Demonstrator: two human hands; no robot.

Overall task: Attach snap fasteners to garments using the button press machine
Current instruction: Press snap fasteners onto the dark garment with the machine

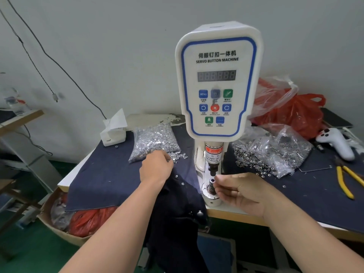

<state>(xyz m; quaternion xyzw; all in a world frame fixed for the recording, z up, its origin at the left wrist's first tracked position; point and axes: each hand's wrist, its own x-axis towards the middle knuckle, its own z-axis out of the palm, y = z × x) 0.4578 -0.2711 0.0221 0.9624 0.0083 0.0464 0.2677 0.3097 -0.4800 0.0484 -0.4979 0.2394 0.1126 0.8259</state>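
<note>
A white servo button machine (pixel 217 79) stands at the table's middle, its punch over the lower die (pixel 212 181). A dark garment (pixel 177 205) hangs over the front edge left of the die. My left hand (pixel 156 167) reaches into loose silver snap caps (pixel 177 155) spilled from a clear bag (pixel 154 140); its fingertips are hidden, so any held piece cannot be seen. My right hand (pixel 239 191) is at the die, fingertips pinching close to its top; whether they hold a small snap part is unclear.
A bag of ring-shaped snap parts (pixel 275 152) lies right of the machine. Yellow pliers (pixel 347 181), a white handheld controller (pixel 335 141) and red plastic bags (pixel 295 113) sit further right. A tissue box (pixel 114 133) is back left. A carton with red bags (pixel 78 219) stands below.
</note>
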